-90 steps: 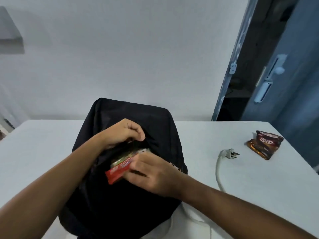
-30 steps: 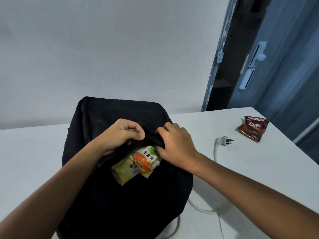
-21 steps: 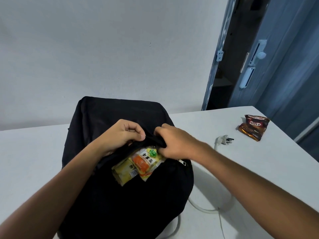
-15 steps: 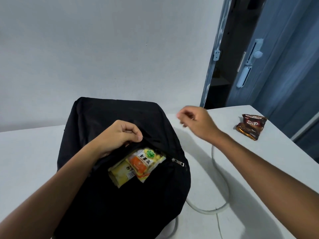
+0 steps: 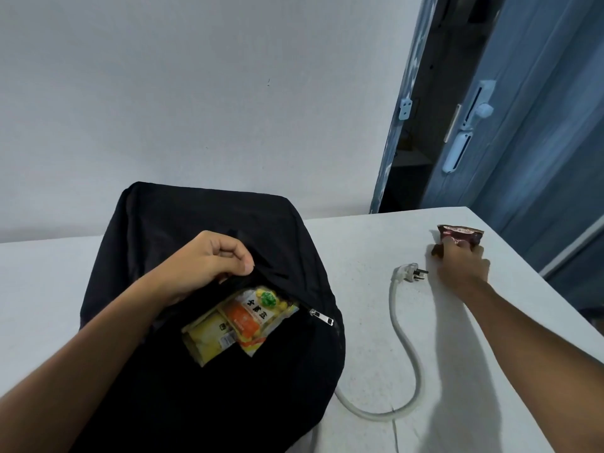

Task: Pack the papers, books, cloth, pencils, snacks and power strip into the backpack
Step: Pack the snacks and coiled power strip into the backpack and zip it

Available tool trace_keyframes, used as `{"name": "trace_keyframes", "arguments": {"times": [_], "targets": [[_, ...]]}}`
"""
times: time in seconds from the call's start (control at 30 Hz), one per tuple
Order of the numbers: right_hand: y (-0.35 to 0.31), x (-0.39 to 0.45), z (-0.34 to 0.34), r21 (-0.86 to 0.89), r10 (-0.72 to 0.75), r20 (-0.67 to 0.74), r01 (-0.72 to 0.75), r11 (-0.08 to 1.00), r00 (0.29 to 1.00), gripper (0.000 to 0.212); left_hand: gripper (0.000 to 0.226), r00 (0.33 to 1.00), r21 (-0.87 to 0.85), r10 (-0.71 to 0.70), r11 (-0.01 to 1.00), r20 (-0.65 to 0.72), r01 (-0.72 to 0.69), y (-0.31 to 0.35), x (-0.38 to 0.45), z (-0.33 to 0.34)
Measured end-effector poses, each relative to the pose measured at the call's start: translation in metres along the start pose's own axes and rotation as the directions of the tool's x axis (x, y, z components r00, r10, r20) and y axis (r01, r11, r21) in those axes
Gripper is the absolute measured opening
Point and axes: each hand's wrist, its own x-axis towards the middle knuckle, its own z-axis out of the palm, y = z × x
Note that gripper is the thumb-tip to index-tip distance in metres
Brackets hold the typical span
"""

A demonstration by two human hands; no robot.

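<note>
A black backpack (image 5: 202, 371) lies on the white table (image 5: 376, 322). My left hand (image 5: 209, 263) grips the upper edge of its front pocket and holds it apart. Yellow and orange snack packets (image 5: 238, 318) stick out of that pocket beside the zipper pull (image 5: 322, 317). My right hand (image 5: 462, 263) reaches to the far right and its fingers close on a dark brown snack bag (image 5: 461, 235). The power strip's white cable (image 5: 403, 348) curls from under the backpack, with its plug (image 5: 410, 272) just left of my right hand.
A grey wall stands behind the table. At the right, a blue door (image 5: 523, 125) with a white handle is ajar, dark room beyond. The table's right edge runs close past the brown snack bag.
My right hand left the pocket edge and travelled right across the table to the brown snack bag. The red packet seen earlier is no longer visible. My left hand has kept its grip.
</note>
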Motion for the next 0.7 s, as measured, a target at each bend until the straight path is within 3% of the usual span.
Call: {"name": "trace_keyframes", "arguments": {"times": [0.13,0.27,0.37,0.53,0.63,0.7], "targets": [[-0.006,0.002,-0.003,0.118,-0.045,-0.105,0.057,0.991,0.993,0.030,0.012,1.000,-0.023,0.001,1.000,0.003,-0.001,-0.001,0.000,0.001],[-0.033,-0.005,-0.021,0.442,0.001,-0.265,0.121,0.889,0.964,0.023,0.004,1.000,-0.020,0.011,1.000,0.007,-0.011,-0.003,0.001,0.001],[-0.073,-0.020,-0.050,0.665,-0.036,-0.381,0.300,0.684,0.924,0.015,0.009,1.000,-0.019,0.005,1.000,0.014,-0.005,-0.001,0.001,0.000],[-0.148,-0.085,-0.117,0.767,-0.266,-0.511,0.573,0.289,0.818,0.019,0.008,1.000,-0.010,0.008,1.000,0.011,-0.008,-0.001,0.001,0.002],[-0.176,-0.139,-0.140,0.740,-0.408,-0.601,0.672,0.042,0.687,0.022,0.003,1.000,-0.018,0.018,1.000,0.014,-0.017,0.001,-0.002,0.001],[-0.181,-0.165,-0.140,0.691,-0.517,-0.631,0.722,-0.034,0.579,0.017,0.013,0.998,-0.036,0.045,0.998,0.033,-0.044,0.005,-0.003,0.001]]}}
